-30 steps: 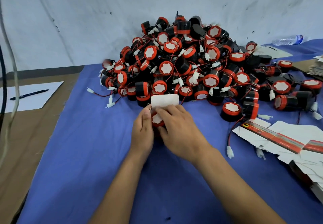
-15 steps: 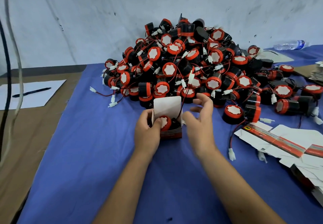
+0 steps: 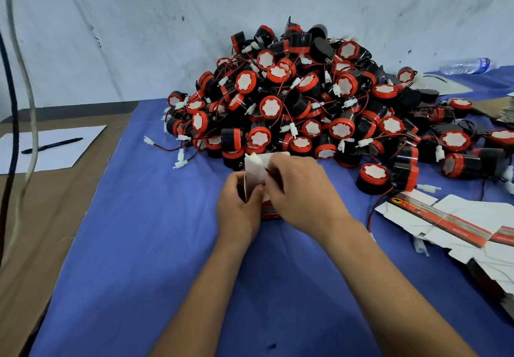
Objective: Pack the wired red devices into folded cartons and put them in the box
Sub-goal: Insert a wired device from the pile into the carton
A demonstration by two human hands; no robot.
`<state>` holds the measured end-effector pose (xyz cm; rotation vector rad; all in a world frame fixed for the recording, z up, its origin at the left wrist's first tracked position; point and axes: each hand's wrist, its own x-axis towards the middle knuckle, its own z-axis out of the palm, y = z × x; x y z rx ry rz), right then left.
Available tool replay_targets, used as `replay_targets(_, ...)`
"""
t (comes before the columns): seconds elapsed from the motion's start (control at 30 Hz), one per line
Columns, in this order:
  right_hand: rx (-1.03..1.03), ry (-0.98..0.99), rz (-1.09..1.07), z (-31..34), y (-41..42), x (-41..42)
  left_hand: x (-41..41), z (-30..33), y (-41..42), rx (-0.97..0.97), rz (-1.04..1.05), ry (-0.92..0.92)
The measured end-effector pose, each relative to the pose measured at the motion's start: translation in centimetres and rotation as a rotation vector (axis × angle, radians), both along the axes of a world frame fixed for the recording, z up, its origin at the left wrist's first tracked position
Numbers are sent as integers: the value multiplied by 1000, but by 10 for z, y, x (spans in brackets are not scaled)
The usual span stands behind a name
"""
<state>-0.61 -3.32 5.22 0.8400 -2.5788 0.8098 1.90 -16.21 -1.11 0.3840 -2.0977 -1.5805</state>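
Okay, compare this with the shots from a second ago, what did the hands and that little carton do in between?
The right hand, which had lifted off toward the pile half a second ago, has come back down over the carton, covering the red device seen inside it then; its fingers now work at the upright white flap. The left hand still grips the carton's left side. The pile of devices, flat cartons and pen stayed put.

We reach both bare forearms forward from the lower edge of the view, converging toward the middle. Our left hand [image 3: 239, 206] sits upright, thumb and fingers curled in a grip. Our right hand [image 3: 303, 192] lies just beside it, palm down, knuckles up, fingers bent inward and touching the left.
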Motion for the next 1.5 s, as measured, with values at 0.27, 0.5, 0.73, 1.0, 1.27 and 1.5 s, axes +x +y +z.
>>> replay_targets(0.27, 320, -96, -162, 12, -8, 0, 1, 5, 0, 114, -76, -13)
replay_targets(0.5, 347, -192, -224, 19, -18, 0, 2, 7, -1, 38, -97, -55)
replay_targets(0.73, 394, -248, -119, 24, -12, -8, 2, 6, 0, 20, -116, -54)
replay_targets(1.0, 178, -178, -73, 21, 1, -5, 2, 10, 0, 25, -106, -52)
replay_targets(1.27, 34, -57, -322, 2, -10, 4, 4, 11, 0, -6, -138, -3)
replay_targets(1.5, 97, -65, -478, -8, -25, 5, 2, 6, -3, 2, -141, -5)
